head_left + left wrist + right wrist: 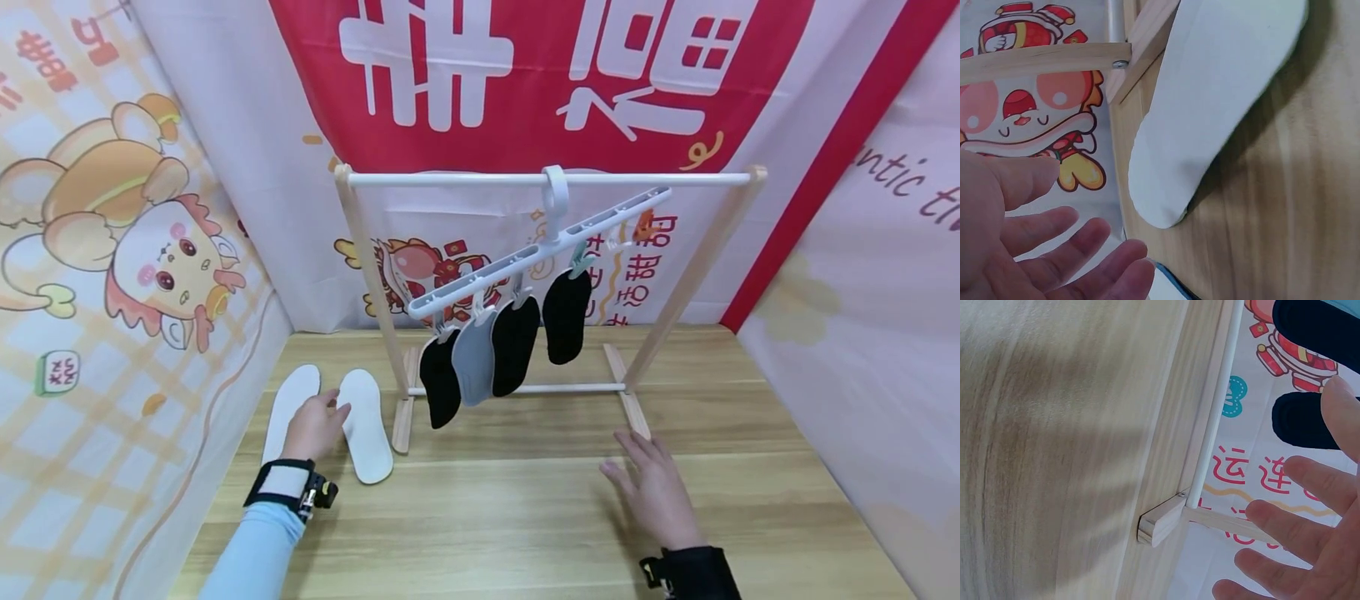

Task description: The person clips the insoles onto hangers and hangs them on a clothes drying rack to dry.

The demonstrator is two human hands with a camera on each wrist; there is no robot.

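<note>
Left wrist: grip (pixel 1047 265) relaxed near insole (pixel 1210 106)

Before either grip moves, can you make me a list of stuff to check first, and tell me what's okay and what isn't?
1. Left grip free: ok, open and empty, by the white insoles.
2. Right grip free: ok, open and empty.
3. White insoles on the table: ok, two lie there, apart from each other.
4. Hanger on the rail: ok, its hook goes over it.
5. Hanger lined up with the rail: not ok, it slants across in the head view.
6. Clips tight enough: cannot tell, though four insoles hang there.
</note>
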